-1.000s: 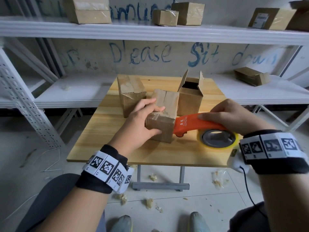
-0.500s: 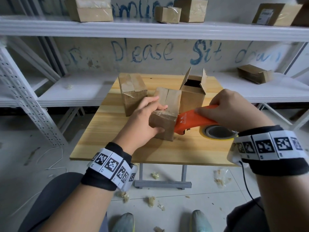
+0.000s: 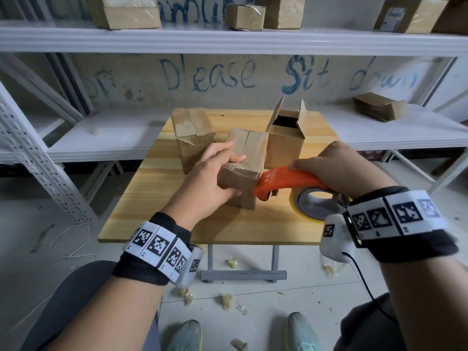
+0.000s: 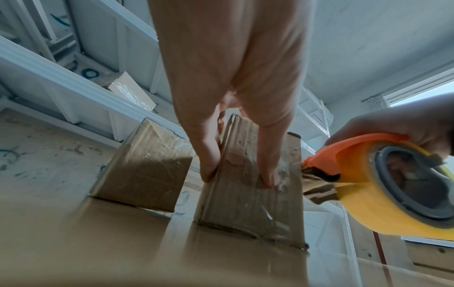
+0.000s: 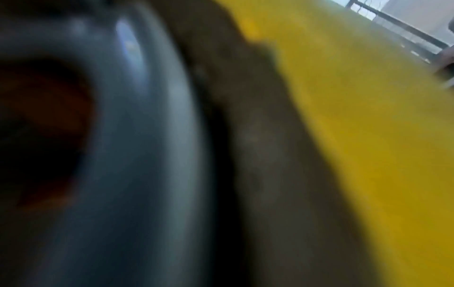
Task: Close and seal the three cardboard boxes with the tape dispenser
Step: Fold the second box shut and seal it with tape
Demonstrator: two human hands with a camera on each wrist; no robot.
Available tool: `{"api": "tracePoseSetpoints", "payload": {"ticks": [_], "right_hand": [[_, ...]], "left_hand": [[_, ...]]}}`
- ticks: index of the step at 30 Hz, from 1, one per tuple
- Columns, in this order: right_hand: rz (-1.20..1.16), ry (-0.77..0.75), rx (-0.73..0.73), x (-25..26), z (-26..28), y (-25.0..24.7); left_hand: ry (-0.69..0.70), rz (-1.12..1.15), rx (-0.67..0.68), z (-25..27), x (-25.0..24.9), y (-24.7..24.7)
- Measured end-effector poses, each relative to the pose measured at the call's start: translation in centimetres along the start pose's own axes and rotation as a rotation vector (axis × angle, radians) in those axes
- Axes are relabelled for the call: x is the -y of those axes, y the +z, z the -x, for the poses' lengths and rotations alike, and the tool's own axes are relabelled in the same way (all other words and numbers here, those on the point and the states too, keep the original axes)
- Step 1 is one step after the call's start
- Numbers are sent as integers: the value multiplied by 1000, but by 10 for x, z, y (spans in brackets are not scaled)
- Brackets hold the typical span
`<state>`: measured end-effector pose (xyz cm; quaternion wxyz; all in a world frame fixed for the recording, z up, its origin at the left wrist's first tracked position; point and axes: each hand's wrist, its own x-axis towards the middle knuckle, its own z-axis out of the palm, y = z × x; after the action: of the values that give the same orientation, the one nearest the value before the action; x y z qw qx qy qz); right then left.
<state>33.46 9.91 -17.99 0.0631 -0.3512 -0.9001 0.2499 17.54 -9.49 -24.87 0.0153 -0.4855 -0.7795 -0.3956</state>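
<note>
Centrally in the head view, a small wooden table (image 3: 157,198) with three cardboard boxes. Middle box (image 3: 247,158) at frame centre, flaps folded down, tilted toward the viewer, wrinkled clear tape across its near face. Left hand (image 3: 210,178) gripping that box from the left, fingers laid over the top edge, thumb curled against the near face; from the left wrist view, thumb and fingertips (image 4: 269,174) seen pinching the box (image 4: 250,184) from both sides. Right hand (image 3: 339,168), right of centre, wrapped around the orange handle of the tape dispenser (image 3: 286,182), fingers curled over the top. Dispenser nose touching the box's right edge, just below the top; yellow tape roll (image 3: 311,206) with grey hub hanging just above the table beside it. Left box (image 3: 192,135) just behind and left of the held one, closed, taped over the top. Right box (image 3: 286,138) behind and right, upright, flaps standing open, dark inside. Right wrist view blurred, filled by the grey hub and yellow roll (image 5: 356,136); hand not discernible there. White metal shelving (image 3: 228,39) across the upper frame carrying more boxes, blue handwriting on the wall beneath. Bottom of frame: floor with tape scraps, two shoes.
</note>
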Motion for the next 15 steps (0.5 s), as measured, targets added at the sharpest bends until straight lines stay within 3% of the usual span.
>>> {"api": "tracePoseSetpoints", "payload": {"ticks": [4,15], "right_hand": [[-110,105,-8,-6,-3,2],[-55,148,42,-6,-7,4]], "left_hand": [[-5,-10,-1,-1,1,1],[-17,-22,17,-1,-1,0]]}}
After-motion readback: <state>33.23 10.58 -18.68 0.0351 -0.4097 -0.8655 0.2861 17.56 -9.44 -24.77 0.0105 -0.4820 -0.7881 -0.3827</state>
